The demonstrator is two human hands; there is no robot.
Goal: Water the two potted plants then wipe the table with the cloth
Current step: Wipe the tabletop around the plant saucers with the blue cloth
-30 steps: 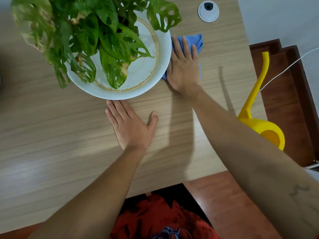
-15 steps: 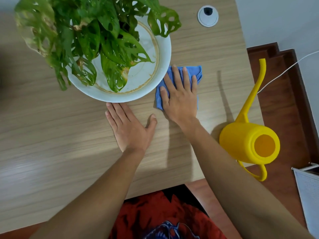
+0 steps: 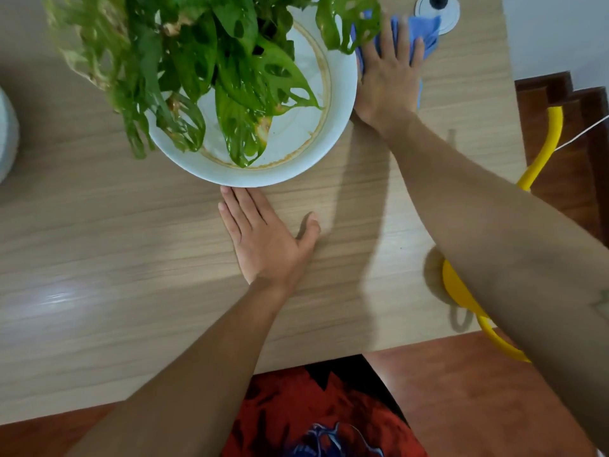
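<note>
A leafy green plant (image 3: 211, 67) stands on a wide white saucer (image 3: 296, 140) at the back of the wooden table (image 3: 99, 242). My right hand (image 3: 389, 74) lies flat on a blue cloth (image 3: 425, 31), pressing it to the table just right of the saucer. My left hand (image 3: 267, 239) rests flat and empty on the table, fingertips touching the saucer's near rim. A yellow watering can (image 3: 461, 295) stands at the table's right edge, mostly hidden behind my right forearm. The edge of a second white pot (image 3: 6, 136) shows at far left.
A round white cable grommet (image 3: 438, 8) is set in the table at the back right, touching the cloth. Right of the table are dark wooden steps (image 3: 573, 100) and a white cable (image 3: 586, 133). The table's near edge runs just in front of my body.
My right hand has pushed the blue cloth away from me, from beside the saucer's near right up toward the grommet. My left hand has stayed in place.
</note>
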